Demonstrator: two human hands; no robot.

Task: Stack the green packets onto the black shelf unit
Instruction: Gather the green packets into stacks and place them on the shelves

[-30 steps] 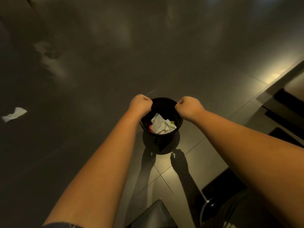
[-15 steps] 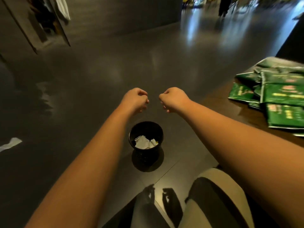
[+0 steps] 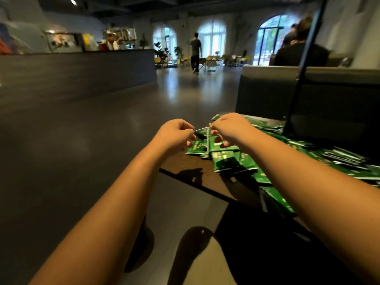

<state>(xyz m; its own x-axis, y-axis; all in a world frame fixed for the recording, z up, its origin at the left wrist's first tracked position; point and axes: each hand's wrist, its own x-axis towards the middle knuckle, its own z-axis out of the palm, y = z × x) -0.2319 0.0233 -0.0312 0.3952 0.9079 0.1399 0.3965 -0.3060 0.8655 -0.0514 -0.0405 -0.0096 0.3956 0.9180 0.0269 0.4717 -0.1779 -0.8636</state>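
The person holds both arms out in front. The left hand (image 3: 176, 134) has its fingers curled in, thumb against the first finger, and nothing shows inside it. The right hand (image 3: 228, 128) also has curled fingers, pointing down. A thin pale edge of one packet stands just by its fingertips, but it is too blurry to tell if the hand pinches it.

The green packets (image 3: 226, 161) lie flat in a loose pile on the dark worktop (image 3: 185, 167). The pile starts right under the two hands and spreads away to the right of the right hand and back along that arm. Most of the packets near the hands lie with their long side pointing away from the person.

The right hand is over the pile, so it is nearer. The left hand hangs at the pile's left end, near the worktop corner.

A black frame (image 3: 303, 68) stands past the pile, far to the right of the right hand. It is probably the shelf unit. So a packet would likely have to go up and to the right.
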